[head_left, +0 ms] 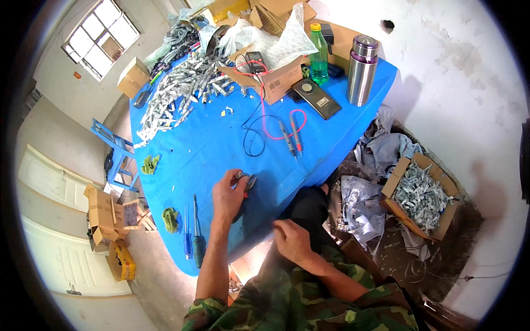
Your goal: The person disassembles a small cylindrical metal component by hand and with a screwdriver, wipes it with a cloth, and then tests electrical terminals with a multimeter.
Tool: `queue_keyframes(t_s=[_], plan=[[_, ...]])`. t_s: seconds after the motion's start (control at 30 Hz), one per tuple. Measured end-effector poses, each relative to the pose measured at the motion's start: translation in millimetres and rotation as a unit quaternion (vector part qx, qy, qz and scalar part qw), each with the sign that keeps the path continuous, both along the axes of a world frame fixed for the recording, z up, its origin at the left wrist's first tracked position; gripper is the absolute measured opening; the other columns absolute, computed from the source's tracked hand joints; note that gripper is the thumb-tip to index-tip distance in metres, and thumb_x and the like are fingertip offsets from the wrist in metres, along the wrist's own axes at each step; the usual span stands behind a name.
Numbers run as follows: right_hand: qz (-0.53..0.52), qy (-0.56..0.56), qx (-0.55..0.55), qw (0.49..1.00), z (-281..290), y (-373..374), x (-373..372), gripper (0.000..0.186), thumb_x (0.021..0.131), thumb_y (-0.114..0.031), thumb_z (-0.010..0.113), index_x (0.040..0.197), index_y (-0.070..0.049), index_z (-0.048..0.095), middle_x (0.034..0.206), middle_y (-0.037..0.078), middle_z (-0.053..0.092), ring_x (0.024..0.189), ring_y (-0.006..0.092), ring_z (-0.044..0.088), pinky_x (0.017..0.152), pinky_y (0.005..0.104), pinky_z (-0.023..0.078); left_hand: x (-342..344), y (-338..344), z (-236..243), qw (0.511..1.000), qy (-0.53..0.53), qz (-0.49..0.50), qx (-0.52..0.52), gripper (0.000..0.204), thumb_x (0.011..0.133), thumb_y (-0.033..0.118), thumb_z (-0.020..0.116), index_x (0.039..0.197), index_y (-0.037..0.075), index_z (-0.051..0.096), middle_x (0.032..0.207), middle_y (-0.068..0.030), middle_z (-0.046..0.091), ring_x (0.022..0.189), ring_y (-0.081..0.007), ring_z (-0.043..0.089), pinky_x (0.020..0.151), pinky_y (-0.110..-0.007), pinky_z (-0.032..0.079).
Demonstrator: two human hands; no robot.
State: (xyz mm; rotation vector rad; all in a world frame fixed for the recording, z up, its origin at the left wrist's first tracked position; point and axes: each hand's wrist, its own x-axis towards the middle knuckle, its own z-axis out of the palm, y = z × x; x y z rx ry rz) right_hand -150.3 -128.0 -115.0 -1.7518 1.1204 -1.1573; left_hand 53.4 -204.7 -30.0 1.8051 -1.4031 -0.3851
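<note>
My left hand (229, 196) rests on the blue table (204, 143) near its front edge, fingers closed on a small dark and silver part (247, 181). My right hand (292, 240) hangs below the table edge over my lap, fingers loosely curled, and I cannot see anything in it. Two multimeter probes (291, 138) with red and black leads lie just beyond my left hand. Two screwdrivers (196, 234) lie at the table edge to the left of my left forearm.
A heap of silver metal strips (176, 94) covers the far left of the table. Behind it are cardboard boxes (276, 80), a green bottle (318, 52), a steel flask (361, 69) and a dark flat device (316, 98). A floor box of metal scraps (419, 193) sits at right.
</note>
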Motion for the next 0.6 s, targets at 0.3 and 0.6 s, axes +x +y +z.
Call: queue_keyframes(t_s=[0.3, 0.6], plan=[[-0.005, 0.063, -0.103, 0.993, -14.9, 5.4, 4.3, 0.013, 0.086, -0.007, 0.071, 0.099, -0.008, 0.072, 0.087, 0.009, 0.069, 0.08, 0.033, 0.068, 0.069, 0.0437, 0.055, -13.6, 47.6, 31.0, 0.857, 0.507, -0.082, 0.029, 0.029, 0.106, 0.024, 0.062, 0.12, -0.001, 0.063, 0.101, -0.0129, 0.073, 0.083, -0.0166, 0.07, 0.079, -0.032, 0.058], [-0.011, 0.042, -0.125, 0.991, -11.2, 12.9, -2.6, 0.016, 0.086, -0.003, 0.071, 0.101, -0.009, 0.071, 0.087, 0.008, 0.067, 0.078, 0.03, 0.067, 0.066, 0.041, 0.055, -57.0, 73.1, 18.7, 0.8, 0.59, -0.085, 0.073, 0.034, 0.11, 0.029, 0.055, 0.124, -0.001, 0.062, 0.105, -0.0146, 0.073, 0.084, -0.0179, 0.07, 0.078, -0.035, 0.058]])
